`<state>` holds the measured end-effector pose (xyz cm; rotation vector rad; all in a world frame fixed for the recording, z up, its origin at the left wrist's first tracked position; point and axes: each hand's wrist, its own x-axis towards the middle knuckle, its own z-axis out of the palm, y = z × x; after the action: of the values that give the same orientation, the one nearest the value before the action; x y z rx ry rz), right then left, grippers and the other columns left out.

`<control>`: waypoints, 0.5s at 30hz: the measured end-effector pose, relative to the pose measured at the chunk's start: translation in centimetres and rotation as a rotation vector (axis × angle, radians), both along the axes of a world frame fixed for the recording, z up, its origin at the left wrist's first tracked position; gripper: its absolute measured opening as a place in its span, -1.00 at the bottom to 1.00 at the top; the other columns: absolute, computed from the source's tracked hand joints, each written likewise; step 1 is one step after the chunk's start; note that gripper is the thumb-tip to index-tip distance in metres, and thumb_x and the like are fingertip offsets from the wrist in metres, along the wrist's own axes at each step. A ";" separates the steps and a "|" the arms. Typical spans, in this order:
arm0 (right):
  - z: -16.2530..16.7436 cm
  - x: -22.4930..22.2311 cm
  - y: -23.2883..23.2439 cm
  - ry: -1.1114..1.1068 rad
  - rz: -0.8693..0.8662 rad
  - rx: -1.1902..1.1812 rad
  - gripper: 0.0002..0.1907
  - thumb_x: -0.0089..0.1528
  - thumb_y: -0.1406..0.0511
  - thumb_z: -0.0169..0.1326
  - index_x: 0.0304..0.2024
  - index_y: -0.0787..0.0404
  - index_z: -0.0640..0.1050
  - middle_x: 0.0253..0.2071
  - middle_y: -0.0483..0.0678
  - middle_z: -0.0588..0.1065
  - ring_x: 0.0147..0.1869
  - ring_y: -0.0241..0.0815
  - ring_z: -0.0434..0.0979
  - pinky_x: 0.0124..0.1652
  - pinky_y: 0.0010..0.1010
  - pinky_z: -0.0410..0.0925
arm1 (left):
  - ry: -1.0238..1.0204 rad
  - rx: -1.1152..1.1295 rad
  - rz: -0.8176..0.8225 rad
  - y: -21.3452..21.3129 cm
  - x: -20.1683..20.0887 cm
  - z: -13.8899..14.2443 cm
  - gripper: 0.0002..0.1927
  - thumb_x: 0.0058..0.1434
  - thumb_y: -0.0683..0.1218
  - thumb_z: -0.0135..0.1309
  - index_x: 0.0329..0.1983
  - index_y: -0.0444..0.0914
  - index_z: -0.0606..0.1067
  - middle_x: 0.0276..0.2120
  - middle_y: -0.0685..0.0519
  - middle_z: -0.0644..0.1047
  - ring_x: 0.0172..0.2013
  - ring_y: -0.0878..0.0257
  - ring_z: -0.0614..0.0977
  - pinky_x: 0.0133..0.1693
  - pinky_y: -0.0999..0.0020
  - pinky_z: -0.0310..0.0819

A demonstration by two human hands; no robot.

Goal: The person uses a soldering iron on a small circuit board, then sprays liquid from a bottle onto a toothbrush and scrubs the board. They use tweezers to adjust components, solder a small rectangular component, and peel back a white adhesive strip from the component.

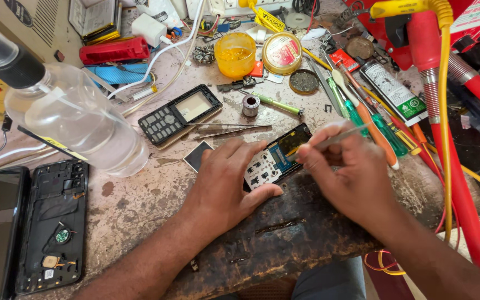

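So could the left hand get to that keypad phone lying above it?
Probably yes: the keypad phone lies just beyond the left hand, with only thin tweezers between, though that hand is pressing down the circuit board.

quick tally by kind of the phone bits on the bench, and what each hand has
Keypad phone shells: 1
Circuit boards under the left hand: 1
Small loose screens: 1
Opened smartphone halves: 2
Thin metal tools in the right hand: 1
Total: 6
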<state>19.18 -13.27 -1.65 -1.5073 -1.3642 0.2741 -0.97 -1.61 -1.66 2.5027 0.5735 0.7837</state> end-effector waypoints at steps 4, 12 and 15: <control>-0.5 -1.0 -0.4 -0.176 -0.055 0.020 -0.78 0.29 0.42 0.19 -0.08 0.28 0.41 -0.33 -0.02 0.62 -0.23 -0.37 0.68 -0.30 -0.53 0.50 | -0.006 0.012 -0.004 -0.1 0.0 0.0 -0.22 0.01 0.17 0.38 0.22 -0.27 0.43 -0.06 -0.08 0.52 0.02 -0.05 0.55 -0.02 0.06 0.35; 0.0 -1.4 -0.6 -0.299 -0.029 0.064 -0.75 0.31 0.41 0.19 -0.07 0.31 0.37 -0.32 -0.03 0.59 -0.25 -0.36 0.68 -0.32 -0.52 0.48 | 0.024 0.000 0.009 0.0 0.2 0.0 -0.22 0.01 0.16 0.38 0.21 -0.29 0.43 -0.06 -0.09 0.51 0.01 -0.03 0.54 -0.02 0.04 0.34; 0.2 -1.5 -0.5 -0.347 -0.034 0.076 -0.74 0.31 0.40 0.20 -0.08 0.31 0.37 -0.33 -0.03 0.58 -0.27 -0.36 0.67 -0.33 -0.51 0.48 | 0.062 -0.010 0.026 -0.1 0.2 0.0 -0.24 0.00 0.16 0.38 0.20 -0.28 0.45 -0.08 -0.08 0.51 0.00 -0.02 0.55 -0.03 0.04 0.34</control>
<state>17.71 -13.72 -1.49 -1.5621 -1.5979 -0.0652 -0.75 -1.73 -1.64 2.5222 0.6305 0.7126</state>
